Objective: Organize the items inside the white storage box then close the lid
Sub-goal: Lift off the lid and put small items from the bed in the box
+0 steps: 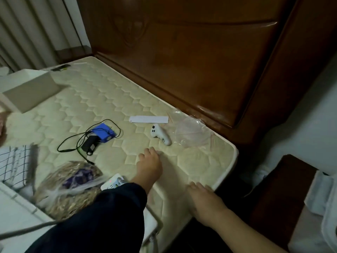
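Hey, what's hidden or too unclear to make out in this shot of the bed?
Head view only:
- White box: cut off by the left and bottom edges; the sleeve covers part of it, no lid identifiable.
- Left hand: seen from behind, so its fingertips are hidden.
- Clear bag: contents too faint.
- Bagged bundle: blurred.
- Right hand: rests on the mattress edge, holding nothing.

A bare quilted mattress (109, 99) carries a white controller (160, 137), blue box (104, 132), black adapter (89, 145) and paper strip (149, 119).
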A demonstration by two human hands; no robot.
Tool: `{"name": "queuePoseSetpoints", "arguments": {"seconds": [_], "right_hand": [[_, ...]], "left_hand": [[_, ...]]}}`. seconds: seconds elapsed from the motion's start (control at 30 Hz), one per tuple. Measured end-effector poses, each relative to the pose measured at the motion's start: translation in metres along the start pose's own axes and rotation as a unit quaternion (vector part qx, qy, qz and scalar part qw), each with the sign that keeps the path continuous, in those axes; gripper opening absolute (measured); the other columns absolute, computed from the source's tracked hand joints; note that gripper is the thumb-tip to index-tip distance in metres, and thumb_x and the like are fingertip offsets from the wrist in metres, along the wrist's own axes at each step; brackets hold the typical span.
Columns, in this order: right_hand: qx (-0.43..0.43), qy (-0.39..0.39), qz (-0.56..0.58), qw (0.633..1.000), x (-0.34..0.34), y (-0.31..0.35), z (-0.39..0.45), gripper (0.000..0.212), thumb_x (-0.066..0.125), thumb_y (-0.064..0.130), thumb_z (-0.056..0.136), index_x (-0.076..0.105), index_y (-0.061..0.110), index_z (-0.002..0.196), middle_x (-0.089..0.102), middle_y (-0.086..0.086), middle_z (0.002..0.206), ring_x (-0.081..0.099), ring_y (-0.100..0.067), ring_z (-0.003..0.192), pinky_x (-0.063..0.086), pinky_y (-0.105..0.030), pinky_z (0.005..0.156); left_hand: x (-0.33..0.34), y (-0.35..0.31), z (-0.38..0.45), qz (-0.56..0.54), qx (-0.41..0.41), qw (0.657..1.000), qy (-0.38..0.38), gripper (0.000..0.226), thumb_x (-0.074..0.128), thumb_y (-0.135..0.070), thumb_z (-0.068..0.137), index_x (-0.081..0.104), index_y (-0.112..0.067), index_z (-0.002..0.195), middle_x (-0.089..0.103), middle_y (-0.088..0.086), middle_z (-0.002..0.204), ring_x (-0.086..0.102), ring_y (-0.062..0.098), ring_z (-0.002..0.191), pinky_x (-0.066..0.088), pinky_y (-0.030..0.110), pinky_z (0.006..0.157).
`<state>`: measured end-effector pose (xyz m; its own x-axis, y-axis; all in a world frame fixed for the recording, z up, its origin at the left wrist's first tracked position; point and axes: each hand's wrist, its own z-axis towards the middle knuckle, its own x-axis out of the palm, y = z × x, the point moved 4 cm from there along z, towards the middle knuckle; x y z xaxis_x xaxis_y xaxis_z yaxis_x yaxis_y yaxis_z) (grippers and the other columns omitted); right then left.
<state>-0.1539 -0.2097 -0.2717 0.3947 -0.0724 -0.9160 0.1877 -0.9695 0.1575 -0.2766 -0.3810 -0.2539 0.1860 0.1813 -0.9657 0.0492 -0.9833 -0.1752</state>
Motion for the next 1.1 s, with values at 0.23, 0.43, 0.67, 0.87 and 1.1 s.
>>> {"name": "queuePoseSetpoints", "arguments": {"seconds": [0.23, 0.43, 0.67, 0.87, 1.1], "right_hand": [[-0.022, -0.004, 0.085, 0.996, 0.010, -0.017, 0.004, 0.070, 0.067, 0.026, 0.097, 0.036, 0.021, 0.159, 0.030, 0.000, 0.169, 0.024, -0.021, 0.156, 0.018, -0.037, 0.127], [0.050, -0.032, 0.303, 0.951, -0.009, -0.021, -0.013, 0.054, 0.063, 0.018, 0.099, 0.055, 0.020, 0.152, 0.062, -0.002, 0.148, 0.058, -0.017, 0.136, 0.046, -0.032, 0.115], [0.142, -0.188, 0.634, 0.736, -0.074, -0.035, -0.090, 0.040, 0.075, 0.036, 0.097, 0.064, 0.022, 0.133, 0.072, -0.005, 0.120, 0.077, -0.021, 0.099, 0.067, -0.035, 0.077], [0.153, -0.278, 0.541, 0.779, -0.114, -0.082, -0.187, 0.012, 0.071, 0.027, 0.101, 0.075, 0.022, 0.112, 0.077, -0.004, 0.099, 0.079, -0.020, 0.086, 0.068, -0.041, 0.068], [0.201, -0.372, 0.569, 0.705, -0.126, -0.157, -0.344, 0.018, 0.065, 0.013, 0.104, 0.069, 0.004, 0.120, 0.079, -0.015, 0.101, 0.079, -0.029, 0.088, 0.065, -0.031, 0.070]], "left_hand": [[0.032, -0.005, 0.030, -0.007, -0.026, 0.999, 0.029, 0.031, 0.037, -0.023, 0.112, 0.044, -0.007, 0.138, 0.045, 0.013, 0.141, 0.045, 0.035, 0.130, 0.043, 0.041, 0.102], [0.020, -0.020, -0.023, -0.281, 0.058, 0.955, 0.079, 0.028, 0.046, -0.026, 0.113, 0.054, -0.001, 0.118, 0.060, 0.019, 0.117, 0.062, 0.032, 0.105, 0.048, 0.039, 0.092], [-0.040, -0.100, -0.140, -0.453, 0.191, 0.847, 0.201, 0.026, 0.054, -0.024, 0.111, 0.057, 0.000, 0.119, 0.064, 0.010, 0.097, 0.063, 0.018, 0.083, 0.055, 0.031, 0.073], [-0.071, -0.173, -0.208, -0.458, 0.273, 0.823, 0.194, 0.028, 0.049, -0.014, 0.112, 0.051, 0.003, 0.133, 0.066, 0.016, 0.115, 0.068, 0.024, 0.097, 0.061, 0.032, 0.081], [-0.066, -0.278, -0.291, -0.518, 0.331, 0.759, 0.216, 0.012, 0.050, -0.007, 0.111, 0.056, -0.001, 0.119, 0.070, 0.016, 0.097, 0.069, 0.026, 0.084, 0.061, 0.037, 0.080]]}}
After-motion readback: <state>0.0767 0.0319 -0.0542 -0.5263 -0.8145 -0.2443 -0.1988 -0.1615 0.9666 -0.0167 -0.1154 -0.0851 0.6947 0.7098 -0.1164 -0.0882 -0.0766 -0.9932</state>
